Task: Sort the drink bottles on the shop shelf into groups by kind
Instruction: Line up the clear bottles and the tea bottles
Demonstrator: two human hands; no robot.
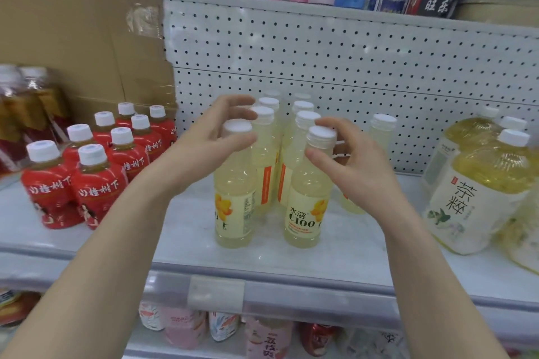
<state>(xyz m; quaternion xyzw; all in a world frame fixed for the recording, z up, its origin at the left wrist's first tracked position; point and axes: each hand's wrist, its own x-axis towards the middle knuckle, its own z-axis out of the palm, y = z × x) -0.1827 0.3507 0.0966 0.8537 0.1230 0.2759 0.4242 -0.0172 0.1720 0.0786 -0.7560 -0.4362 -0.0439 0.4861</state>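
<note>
Bottles of pale yellow drink (pixel 264 154) stand in two short rows at the middle of the white shelf (pixel 350 245), all upright with white caps. The front-left bottle (pixel 233 207) has the left hand (pixel 204 140) at its cap, fingers curved over the top and thumb below it. The hand is blurred, so whether it grips or only brackets the cap cannot be told. The right hand (pixel 355 163) is at the front-right bottle (pixel 303 213), thumb against the neck and forefinger curled at the cap's rim, pinching it.

Right of this cluster and a little apart, one more pale yellow bottle (pixel 382 131) stands alone, partly behind the right hand. Farther right of the cluster are large tea bottles (pixel 478 183) with yellow-green liquid. Left of the cluster, well apart, red-labelled bottles (pixel 96 172) are grouped close together. Behind the cluster rises a white pegboard (pixel 320 52), with a cardboard sheet (pixel 87 38) to its left. Below the cluster, pink-labelled drinks (pixel 262 335) sit on a lower shelf.
</note>
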